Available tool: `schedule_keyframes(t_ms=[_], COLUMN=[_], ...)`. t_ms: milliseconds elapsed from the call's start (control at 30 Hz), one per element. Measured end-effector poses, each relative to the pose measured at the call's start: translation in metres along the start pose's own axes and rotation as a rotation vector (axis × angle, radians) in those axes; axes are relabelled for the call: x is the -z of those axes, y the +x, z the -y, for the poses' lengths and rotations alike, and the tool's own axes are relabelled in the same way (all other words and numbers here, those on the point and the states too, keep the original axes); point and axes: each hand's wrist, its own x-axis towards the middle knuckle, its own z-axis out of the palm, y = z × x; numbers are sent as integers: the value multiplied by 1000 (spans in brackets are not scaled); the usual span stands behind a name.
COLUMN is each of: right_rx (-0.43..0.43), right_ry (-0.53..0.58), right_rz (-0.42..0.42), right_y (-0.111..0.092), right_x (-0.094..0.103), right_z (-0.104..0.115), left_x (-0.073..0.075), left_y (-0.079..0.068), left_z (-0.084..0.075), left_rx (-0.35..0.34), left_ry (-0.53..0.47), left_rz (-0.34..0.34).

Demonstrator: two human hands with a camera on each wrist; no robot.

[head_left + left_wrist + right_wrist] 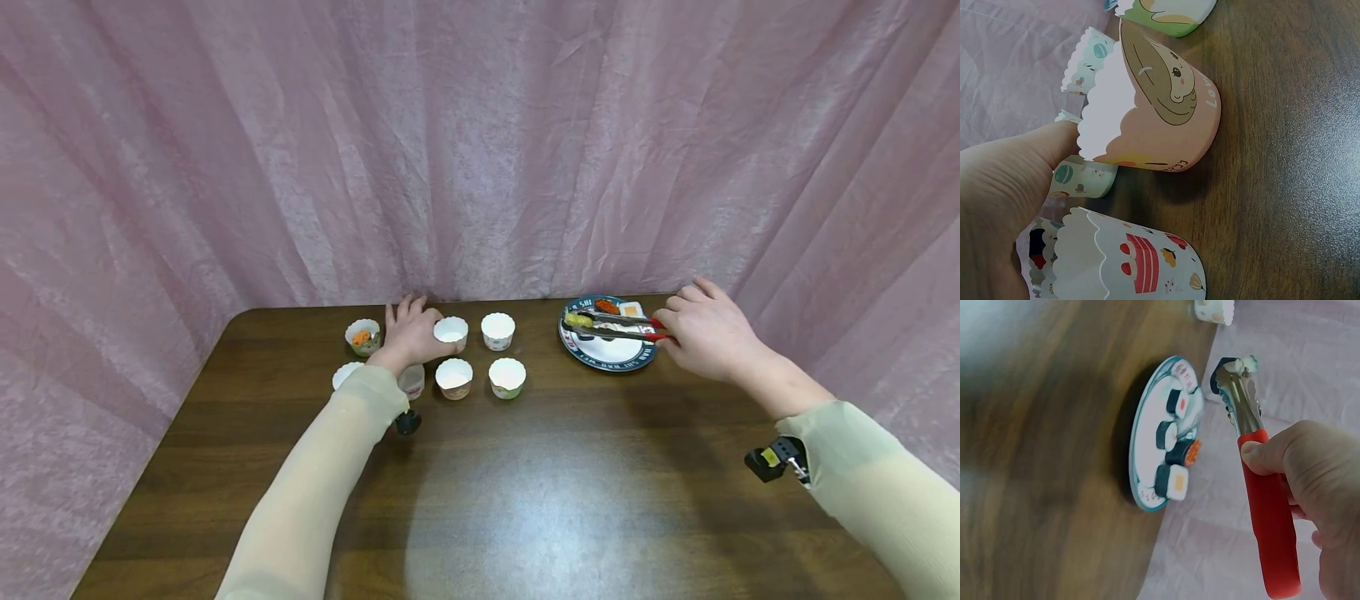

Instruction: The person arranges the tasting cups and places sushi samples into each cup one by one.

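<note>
My right hand (708,332) grips red-handled metal tongs (1269,506) above the plate's right side. A sushi piece with a yellow-green top (578,320) is pinched in the tongs' tips. Below lies a blue-rimmed plate (606,364) bearing several more sushi pieces (1172,478). My left hand (412,337) is among the paper cups, fingers spread, thumb beside a back-row cup (450,330). In the left wrist view, a peach bear cup (1166,119) and a cake-print cup (1147,256) stand near it. A cup with dark and red contents (1038,250) is partly hidden behind the hand.
At the back left a cup (365,337) has orange-topped food in it. Other cups (507,378) stand in two rows on the wooden table (525,500). A pink curtain (480,150) hangs right behind the table's far edge.
</note>
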Motion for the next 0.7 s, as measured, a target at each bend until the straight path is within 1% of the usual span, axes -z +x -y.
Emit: schedule_keyframes(t_ms=[167,300,500,700], right_rx=[16,41,78,108], right_ry=[-12,-15,-43,-44], right_rz=[-5,-20,-24,-46], right_y=[15,28,51,75], right_x=[4,5,7,5], right_z=[7,15,30,44], left_x=[4,5,0,-4], left_y=[-5,-6,0,4], left_z=[-4,-5,-2,0], left_rx=[-8,-10,11,7], left_ry=[20,15,-1,-22], left_rz=[-9,-10,6,-5])
